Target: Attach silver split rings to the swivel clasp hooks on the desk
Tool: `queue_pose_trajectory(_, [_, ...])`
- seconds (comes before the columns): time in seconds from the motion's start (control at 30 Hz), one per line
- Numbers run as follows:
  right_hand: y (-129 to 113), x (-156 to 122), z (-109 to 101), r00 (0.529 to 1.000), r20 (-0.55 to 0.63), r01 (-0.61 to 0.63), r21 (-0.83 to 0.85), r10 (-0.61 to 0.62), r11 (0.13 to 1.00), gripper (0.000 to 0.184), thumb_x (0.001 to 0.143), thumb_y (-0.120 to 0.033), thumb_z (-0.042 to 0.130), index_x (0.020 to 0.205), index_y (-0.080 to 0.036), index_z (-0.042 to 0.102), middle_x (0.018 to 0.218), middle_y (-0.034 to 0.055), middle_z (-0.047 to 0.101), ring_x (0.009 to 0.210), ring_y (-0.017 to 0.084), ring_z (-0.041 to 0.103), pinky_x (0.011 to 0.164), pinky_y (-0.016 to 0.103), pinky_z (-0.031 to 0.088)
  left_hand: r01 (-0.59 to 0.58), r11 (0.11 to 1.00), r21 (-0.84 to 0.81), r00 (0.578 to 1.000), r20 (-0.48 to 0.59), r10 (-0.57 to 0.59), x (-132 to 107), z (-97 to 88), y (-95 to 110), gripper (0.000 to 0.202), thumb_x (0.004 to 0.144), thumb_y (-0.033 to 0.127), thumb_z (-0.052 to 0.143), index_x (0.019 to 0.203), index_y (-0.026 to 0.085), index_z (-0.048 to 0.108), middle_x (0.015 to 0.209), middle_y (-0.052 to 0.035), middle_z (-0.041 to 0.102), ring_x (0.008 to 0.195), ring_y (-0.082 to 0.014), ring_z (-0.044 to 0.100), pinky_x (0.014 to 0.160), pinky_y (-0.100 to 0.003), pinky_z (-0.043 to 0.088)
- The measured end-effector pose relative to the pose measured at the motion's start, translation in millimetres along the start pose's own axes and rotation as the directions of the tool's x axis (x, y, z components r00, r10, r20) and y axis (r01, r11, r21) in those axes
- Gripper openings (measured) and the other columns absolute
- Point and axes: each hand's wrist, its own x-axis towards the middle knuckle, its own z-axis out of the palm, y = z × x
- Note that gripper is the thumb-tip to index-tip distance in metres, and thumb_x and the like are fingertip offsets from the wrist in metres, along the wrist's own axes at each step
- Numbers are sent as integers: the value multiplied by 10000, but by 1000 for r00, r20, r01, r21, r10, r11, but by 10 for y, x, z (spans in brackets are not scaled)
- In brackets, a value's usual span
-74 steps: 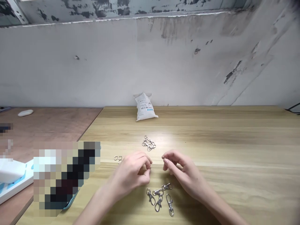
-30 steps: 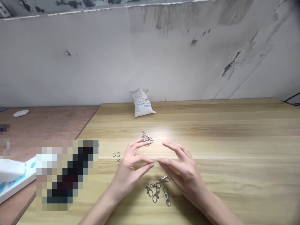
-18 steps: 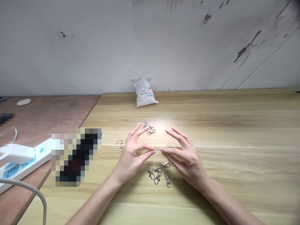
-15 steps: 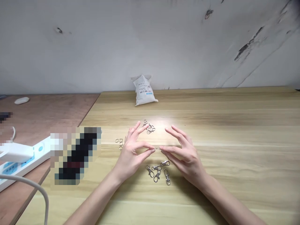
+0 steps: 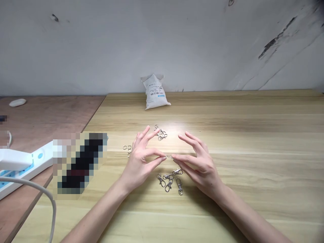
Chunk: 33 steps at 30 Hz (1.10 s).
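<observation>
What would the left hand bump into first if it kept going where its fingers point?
Probably the right hand, fingertip to fingertip: it and the left hand both pinch one small metal piece.

I read the desk (image 5: pixel 253 141) as pale wood, smooth, with one glare patch. Clasps (image 5: pixel 169 179), rings (image 5: pixel 127 148) and the small piece (image 5: pixel 169 157): shiny silver metal. Bag (image 5: pixel 155 91) matt white, crinkled. Wall (image 5: pixel 126 44) scuffed matt paint. Power strip (image 5: pixel 37 158) glossy white plastic. Side board (image 5: pixel 50 114) dull reddish plywood.
</observation>
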Motion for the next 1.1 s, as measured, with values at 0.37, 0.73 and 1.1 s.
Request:
queue_pose_trajectory(0.37, [14, -9, 14, 1000, -3, 15, 18, -15, 1000, 202, 889, -158, 619, 995, -282, 738, 1343, 97, 542, 1337, 308, 420, 989, 541, 421, -10, 1000, 6, 1000, 7, 10, 0, 10, -3, 105, 882, 266, 651, 825, 283, 737, 1512, 44, 406, 1482, -260, 185, 1187, -609, 166])
queue_pose_trajectory(0.73, [12, -18, 3, 1000, -19, 13, 18, -13, 1000, 198, 889, -168, 616, 984, -288, 742, 1302, 93, 567, 1298, 306, 460, 969, 525, 443, 3, 1000, 8, 1000, 9, -3, -4, 7, 5, 94, 875, 266, 660, 827, 283, 738, 1514, 39, 404, 1482, -261, 181, 1189, -605, 153])
queue_pose_trajectory(1.1, [-5, -28, 8, 999, -14, 29, 22, -29, 999, 204, 881, -159, 624, 995, -283, 741, 1276, 104, 578, 1274, 314, 482, 949, 526, 448, -6, 1000, 9, 1000, -2, 6, -3, 13, 31, 87, 869, 259, 668, 825, 278, 741, 1502, 28, 422, 1477, -261, 200, 1193, -598, 147])
